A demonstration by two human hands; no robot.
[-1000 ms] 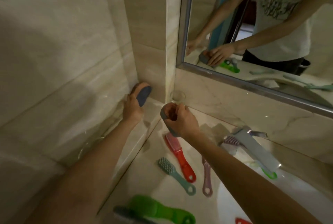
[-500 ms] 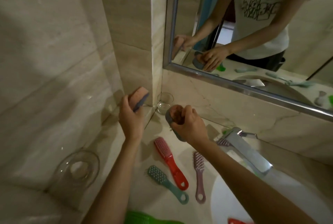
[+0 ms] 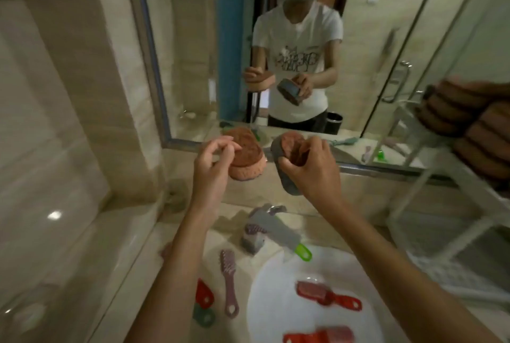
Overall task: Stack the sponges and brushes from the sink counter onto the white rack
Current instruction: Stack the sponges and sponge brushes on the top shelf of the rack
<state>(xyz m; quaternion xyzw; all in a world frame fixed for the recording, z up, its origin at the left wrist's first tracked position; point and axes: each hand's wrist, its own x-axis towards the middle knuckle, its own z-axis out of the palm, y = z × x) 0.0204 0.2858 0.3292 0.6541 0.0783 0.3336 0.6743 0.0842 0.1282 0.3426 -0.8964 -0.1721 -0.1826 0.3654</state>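
Note:
My left hand holds a pink-orange sponge with a brown scouring top, raised in front of the mirror. My right hand grips a second sponge with a grey side and pinkish face, squeezed between the fingers. The white rack stands at the right, with several brown-pink sponges stacked on its top shelf. On the counter lie a mauve brush and the handles of a red brush and a teal brush. Two red brushes lie in the white sink.
A chrome faucet with a green brush beneath it stands behind the basin. A large mirror covers the wall ahead and shows a person. Beige tiled wall and a ledge run along the left.
Both hands have risen from the left corner ledge and counter, each carrying its sponge, and swung right. The view has turned right, bringing the rack and sink into sight.

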